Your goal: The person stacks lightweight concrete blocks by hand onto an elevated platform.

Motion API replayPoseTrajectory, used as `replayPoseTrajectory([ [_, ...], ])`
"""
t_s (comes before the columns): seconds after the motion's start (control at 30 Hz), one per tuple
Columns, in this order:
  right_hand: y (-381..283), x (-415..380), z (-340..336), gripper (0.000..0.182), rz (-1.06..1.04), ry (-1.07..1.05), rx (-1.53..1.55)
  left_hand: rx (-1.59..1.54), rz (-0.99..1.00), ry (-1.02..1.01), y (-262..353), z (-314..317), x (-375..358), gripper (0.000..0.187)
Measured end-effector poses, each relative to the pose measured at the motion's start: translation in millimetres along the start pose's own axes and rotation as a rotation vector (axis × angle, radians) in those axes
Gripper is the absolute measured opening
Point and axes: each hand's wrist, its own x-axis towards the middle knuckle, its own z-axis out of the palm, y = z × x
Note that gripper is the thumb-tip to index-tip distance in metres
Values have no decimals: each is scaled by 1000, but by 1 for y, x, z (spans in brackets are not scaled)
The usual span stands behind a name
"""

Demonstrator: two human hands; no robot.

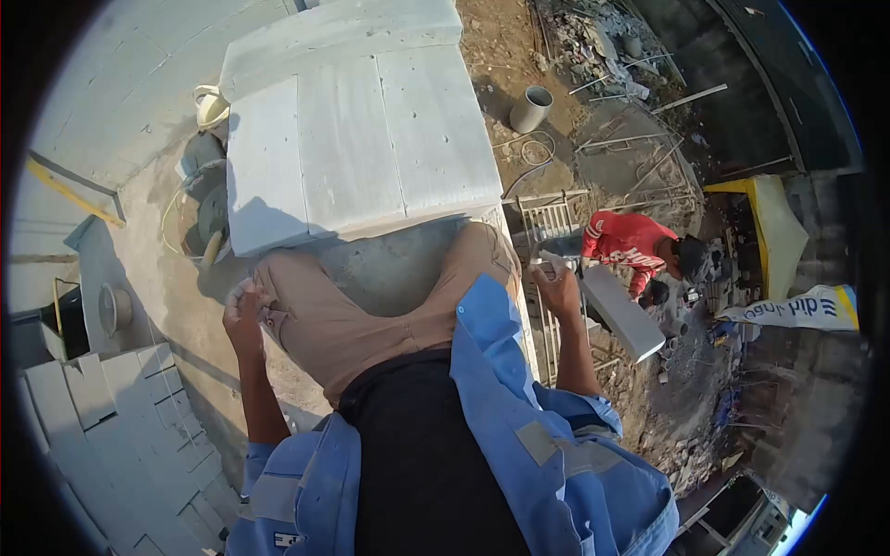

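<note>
Head view: the right hand (559, 289) is clenched on the top end of a grey block (619, 313), which slants away from the grip toward four o'clock, out over the drop. At two o'clock of the block, a person in red (630, 243) bends below. The left hand (243, 310) is curled shut beside the knee; whether it grips anything cannot be told. Stacked slabs (357, 139) lie at twelve o'clock.

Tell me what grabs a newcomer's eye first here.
A stack of large pale grey concrete blocks fills the top centre, ahead of the wearer's knees. The right hand reaches toward a long grey block at the ledge's right edge, where a person in a red shirt stands far below.
</note>
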Motion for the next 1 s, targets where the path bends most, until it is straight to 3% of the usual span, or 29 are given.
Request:
replayPoseTrajectory([
  [0.07,50,-25,3,49,266,78,115,33,50,-170,8,35,23,42],
  [0.13,98,-47,9,44,313,196,119,49,98,-290,22,80,32,45],
  [0.23,150,-77,24,34,531,444,593,352,162,-556,46,159,6,57],
  [0.3,209,-104,34,33,593,572,658,381,161,-744,36,202,-9,56],
  [0.33,242,-113,43,33,618,674,721,420,258,-847,31,223,-20,56],
  [0.37,233,-117,31,33,756,782,848,457,356,-943,30,244,-35,57],
  [0.43,239,-124,9,46,898,828,1079,555,367,-1102,25,286,-70,66],
  [0.5,246,-109,2,52,957,846,1134,538,440,-1324,23,334,-108,92],
  [0.57,251,-97,-2,63,958,689,1140,616,977,-1266,7,393,-134,120],
  [0.63,244,-76,9,57,941,670,1135,723,1202,-1172,14,463,-145,141],
  [0.67,238,-65,20,52,929,662,1137,748,1233,-1144,16,496,-145,142],
  [0.73,223,-48,35,62,1005,577,1254,844,1305,-1095,0,551,-138,142],
  [0.77,210,-43,40,77,980,506,1362,864,1292,-1126,-5,566,-137,141],
  [0.8,216,-42,56,77,967,477,1428,893,1274,-1143,-8,580,-134,140],
  [0.87,205,-32,74,78,1050,451,1515,1164,1049,-1498,-13,587,-139,135],
  [0.9,201,-26,82,79,1091,431,1545,1064,1282,-1434,-26,580,-146,124],
  [1.0,210,1,106,83,1135,405,1664,989,1161,-1427,-42,566,-171,98],
])
